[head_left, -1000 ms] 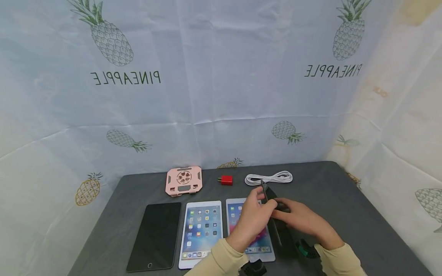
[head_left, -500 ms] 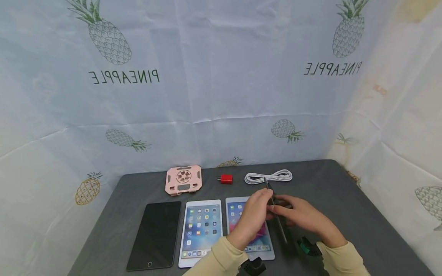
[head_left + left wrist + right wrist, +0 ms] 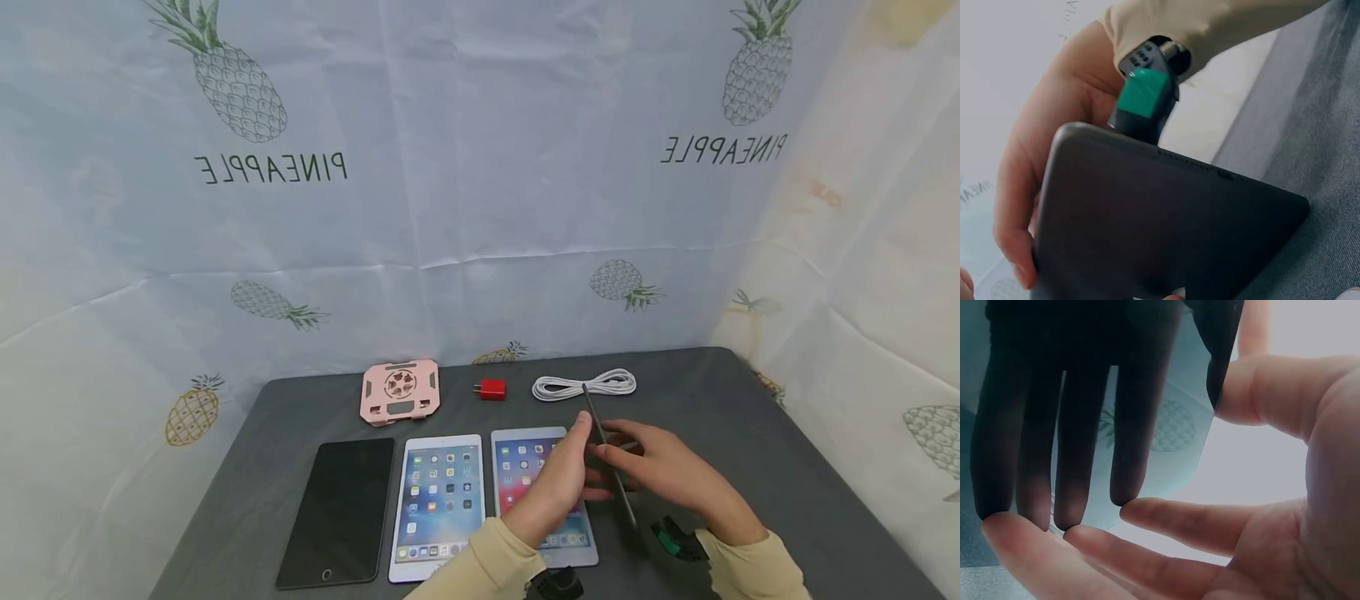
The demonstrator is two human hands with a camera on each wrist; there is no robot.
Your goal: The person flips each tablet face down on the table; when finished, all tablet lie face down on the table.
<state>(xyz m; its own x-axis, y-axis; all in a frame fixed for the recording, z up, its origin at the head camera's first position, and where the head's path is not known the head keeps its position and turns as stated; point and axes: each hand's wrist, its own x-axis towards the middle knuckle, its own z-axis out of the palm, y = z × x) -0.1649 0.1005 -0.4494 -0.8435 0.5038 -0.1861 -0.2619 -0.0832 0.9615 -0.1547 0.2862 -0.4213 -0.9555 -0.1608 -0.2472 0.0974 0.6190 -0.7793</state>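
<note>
A dark grey tablet (image 3: 624,496) stands nearly edge-on to the head view, held up at the right of the table. My right hand (image 3: 663,467) grips it, with the thumb at its edge and fingertips on the glossy screen (image 3: 1166,469), which mirrors the fingers. My left hand (image 3: 555,483) is at its other side, thumb raised apart from it and fingers reaching toward the back. The plain back (image 3: 1147,206) fills much of the left wrist view, with the right hand (image 3: 1029,162) behind it. Partly behind my left hand lies a white tablet (image 3: 573,546) with its screen lit.
Left of that lie another lit white tablet (image 3: 437,500) and a black tablet (image 3: 341,508) with a dark screen. Along the back of the grey table (image 3: 697,400) are a pink slotted plate (image 3: 382,400), a red charger plug (image 3: 492,390) and a coiled white cable (image 3: 615,382).
The held tablet has shifted slightly right and turned edge-on. My left hand's fingers have come off its upper part and straightened, and the thumb now stands apart. My right hand keeps its grip.
</note>
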